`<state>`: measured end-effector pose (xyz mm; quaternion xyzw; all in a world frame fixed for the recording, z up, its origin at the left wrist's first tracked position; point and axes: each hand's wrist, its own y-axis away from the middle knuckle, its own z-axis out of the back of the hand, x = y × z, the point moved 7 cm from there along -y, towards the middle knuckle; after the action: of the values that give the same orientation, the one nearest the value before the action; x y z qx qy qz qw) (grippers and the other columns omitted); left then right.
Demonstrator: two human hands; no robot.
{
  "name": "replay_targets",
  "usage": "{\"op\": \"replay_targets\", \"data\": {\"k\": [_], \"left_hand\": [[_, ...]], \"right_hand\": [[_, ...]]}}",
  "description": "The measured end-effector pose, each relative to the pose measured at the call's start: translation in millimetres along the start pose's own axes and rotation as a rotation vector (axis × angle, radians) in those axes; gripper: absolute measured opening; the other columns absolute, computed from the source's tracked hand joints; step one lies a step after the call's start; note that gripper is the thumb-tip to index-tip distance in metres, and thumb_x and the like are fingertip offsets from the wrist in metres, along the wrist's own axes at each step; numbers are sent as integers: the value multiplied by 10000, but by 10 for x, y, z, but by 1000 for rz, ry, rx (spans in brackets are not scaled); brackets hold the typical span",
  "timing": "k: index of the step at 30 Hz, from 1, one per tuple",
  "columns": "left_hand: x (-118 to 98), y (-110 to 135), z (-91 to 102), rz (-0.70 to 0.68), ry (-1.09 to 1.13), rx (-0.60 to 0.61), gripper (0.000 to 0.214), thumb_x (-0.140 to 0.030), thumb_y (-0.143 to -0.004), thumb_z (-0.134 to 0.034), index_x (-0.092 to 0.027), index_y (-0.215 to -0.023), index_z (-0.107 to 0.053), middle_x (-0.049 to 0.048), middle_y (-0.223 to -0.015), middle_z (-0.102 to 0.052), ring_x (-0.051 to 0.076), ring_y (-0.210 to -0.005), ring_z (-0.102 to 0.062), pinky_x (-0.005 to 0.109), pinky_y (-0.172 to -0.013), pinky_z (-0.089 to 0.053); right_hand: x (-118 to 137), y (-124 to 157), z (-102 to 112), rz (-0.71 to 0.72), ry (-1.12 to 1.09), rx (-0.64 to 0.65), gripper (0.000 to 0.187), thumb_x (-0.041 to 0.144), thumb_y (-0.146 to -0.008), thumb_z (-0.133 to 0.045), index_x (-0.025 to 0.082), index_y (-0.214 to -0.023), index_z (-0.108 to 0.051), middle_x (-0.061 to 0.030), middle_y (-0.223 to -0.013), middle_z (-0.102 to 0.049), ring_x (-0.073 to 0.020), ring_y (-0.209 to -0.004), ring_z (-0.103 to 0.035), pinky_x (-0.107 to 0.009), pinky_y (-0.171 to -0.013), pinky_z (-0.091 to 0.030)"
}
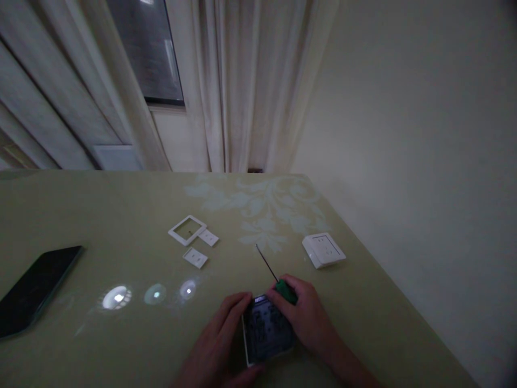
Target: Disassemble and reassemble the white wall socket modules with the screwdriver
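Near the front of the table, a square wall socket part (266,330) shows its dark, detailed side with a pale rim. My left hand (220,337) grips its left edge, fingers at the upper corner and thumb by the lower edge. In my right hand (305,310) is a screwdriver (285,290), its green handle wrapped by the fingers and its thin shaft pointing up and left, away from the part. That hand also rests against the part's upper right side. Whether its fingers press on the part, I cannot tell.
A white frame (177,237) lies beyond my hands, with one small white socket plate (209,237) touching it and another plate (196,257) nearer. A white socket (323,250) sits at right, near the table edge and wall. A dark flat tablet-like object (40,288) lies left.
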<state>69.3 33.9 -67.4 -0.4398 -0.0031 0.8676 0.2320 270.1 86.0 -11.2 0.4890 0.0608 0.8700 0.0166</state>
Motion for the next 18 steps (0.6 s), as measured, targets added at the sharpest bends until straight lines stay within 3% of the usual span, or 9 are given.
{"op": "replay_targets", "data": {"k": [6, 11, 18], "left_hand": [[-28, -25, 23, -73, 8, 15, 1054, -293, -763, -880, -393, -1647, -316, 136, -1615, -550, 396, -1408, -637, 532, -1116, -604], [-100, -35, 113, -57, -15, 35, 1037, -254, -805, -873, -396, -1651, -291, 144, -1616, -552, 383, -1429, -622, 530, -1141, -586], [-142, -68, 169, -67, -29, 15, 1032, -255, -785, -889, -399, -1632, -317, 133, -1575, -601, 361, -1392, -661, 516, -1112, -612]], "right_hand": [[24, 21, -30, 136, 139, -38, 284, 430, -997, -667, 213, -813, -660, 3, -749, -664, -187, -714, -603, -299, -695, -415], [63, 11, -66, 267, 137, -40, 174, 332, -1026, -659, 213, -900, -681, -32, -939, -654, -211, -892, -642, -311, -834, -462], [58, -26, -123, 278, 119, 68, 187, 332, -1067, -624, 214, -925, -648, -23, -947, -630, -206, -911, -627, -312, -847, -454]]}}
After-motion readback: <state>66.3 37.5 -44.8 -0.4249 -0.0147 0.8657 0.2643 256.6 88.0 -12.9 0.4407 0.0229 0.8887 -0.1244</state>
